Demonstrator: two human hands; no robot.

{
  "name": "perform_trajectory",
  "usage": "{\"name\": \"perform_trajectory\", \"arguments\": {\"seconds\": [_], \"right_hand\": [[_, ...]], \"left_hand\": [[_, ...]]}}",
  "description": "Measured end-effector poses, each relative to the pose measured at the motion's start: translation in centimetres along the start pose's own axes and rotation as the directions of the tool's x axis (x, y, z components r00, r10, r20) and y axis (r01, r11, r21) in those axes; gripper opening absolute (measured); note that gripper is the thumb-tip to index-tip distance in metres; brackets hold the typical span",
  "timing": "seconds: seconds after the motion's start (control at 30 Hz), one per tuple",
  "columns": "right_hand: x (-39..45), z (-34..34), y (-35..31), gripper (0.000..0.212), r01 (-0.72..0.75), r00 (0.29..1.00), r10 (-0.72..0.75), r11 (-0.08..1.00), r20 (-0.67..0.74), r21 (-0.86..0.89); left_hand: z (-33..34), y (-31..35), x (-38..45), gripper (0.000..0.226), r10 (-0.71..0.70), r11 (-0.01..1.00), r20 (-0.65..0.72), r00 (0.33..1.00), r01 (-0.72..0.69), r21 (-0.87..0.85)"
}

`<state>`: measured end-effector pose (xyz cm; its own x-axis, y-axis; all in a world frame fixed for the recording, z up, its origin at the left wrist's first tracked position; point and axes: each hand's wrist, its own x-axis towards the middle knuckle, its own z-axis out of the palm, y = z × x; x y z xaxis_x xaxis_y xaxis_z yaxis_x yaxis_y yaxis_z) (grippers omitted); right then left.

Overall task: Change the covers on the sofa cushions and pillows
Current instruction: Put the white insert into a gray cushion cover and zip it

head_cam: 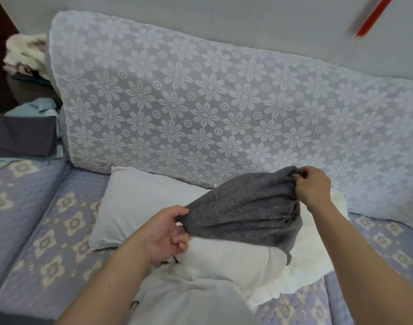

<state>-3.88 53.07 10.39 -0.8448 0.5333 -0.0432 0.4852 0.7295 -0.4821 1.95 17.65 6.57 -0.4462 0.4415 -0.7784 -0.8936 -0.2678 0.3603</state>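
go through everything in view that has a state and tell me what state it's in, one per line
grey cover: bunched, partly over a pillow
white pillow: mostly bare, far end inside the cover
second pillow: bare, flat on the sofa
back cushion: upright, in a floral cover
left hand: gripping the cover
right hand: gripping the cover

Back cushion point(224, 109): upright at rear of the sofa seat point(36, 231), leaning on the wall point(200, 17).
Flat pillow point(139, 202): on seat, just before back cushion, left of centre.
Second pillow point(238, 256): on seat, right of flat pillow, nearest the person.
Cover point(247, 212): over top of second pillow.
Left hand point(168, 233): at cover's left edge.
Right hand point(313, 186): at cover's upper right corner.
Armrest point(24, 134): left of back cushion.
Cloth pile point(27, 55): behind armrest, far left.
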Motion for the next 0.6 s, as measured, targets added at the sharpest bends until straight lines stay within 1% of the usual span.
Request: {"name": "perform_trajectory", "arguments": {"seconds": [0.13,0.23,0.3,0.33,0.37,0.43,0.47,0.53,0.57,0.6], "right_hand": [[0.8,-0.8,-1.3,0.016,0.027,0.999,-0.026,1.0,-0.042,0.013],[0.2,-2.1,-3.6,0.019,0.053,0.994,-0.047,0.997,-0.102,0.063],[-1.3,-3.4,-5.7,0.017,0.13,0.98,-0.107,0.983,-0.17,0.129],[-2.4,-4.1,-6.7,0.015,0.188,0.971,-0.153,0.962,-0.183,0.197],[-3.8,-4.7,-7.6,0.014,0.268,0.957,-0.229,0.931,-0.177,0.249],[-6.9,-5.6,-9.4,0.017,0.418,0.907,-0.41,0.856,-0.094,0.304],[-8.3,-5.6,-10.4,0.016,0.455,0.878,-0.477,0.816,-0.03,0.356],[-10.5,-4.9,-12.3,0.016,0.433,0.825,-0.556,0.737,0.102,0.52],[-11.3,-4.5,-13.1,0.019,0.418,0.809,-0.575,0.708,0.121,0.57],[-11.9,-4.3,-13.9,0.023,0.42,0.807,-0.581,0.689,0.105,0.59]], "left_hand": [[-0.5,2.0,-1.7,0.014,0.079,0.997,-0.033,0.996,-0.08,-0.016],[-1.1,3.9,-2.7,0.016,0.152,0.987,-0.095,0.984,-0.156,-0.033],[-1.9,5.0,-3.0,0.016,0.209,0.97,-0.143,0.968,-0.223,-0.095],[-2.5,5.5,-2.9,0.016,0.245,0.957,-0.188,0.951,-0.268,-0.108],[-3.1,5.9,-2.5,0.016,0.283,0.945,-0.256,0.924,-0.314,-0.091],[-4.4,6.4,-1.8,0.016,0.359,0.92,-0.419,0.834,-0.391,0.011],[-4.7,6.7,-1.7,0.016,0.394,0.905,-0.481,0.783,-0.422,0.053],[-4.5,7.0,-2.0,0.018,0.452,0.868,-0.52,0.725,-0.491,0.07],[-4.1,7.2,-2.3,0.021,0.485,0.843,-0.504,0.715,-0.536,0.05],[-3.9,7.3,-2.5,0.024,0.522,0.812,-0.481,0.704,-0.584,0.026]]}}
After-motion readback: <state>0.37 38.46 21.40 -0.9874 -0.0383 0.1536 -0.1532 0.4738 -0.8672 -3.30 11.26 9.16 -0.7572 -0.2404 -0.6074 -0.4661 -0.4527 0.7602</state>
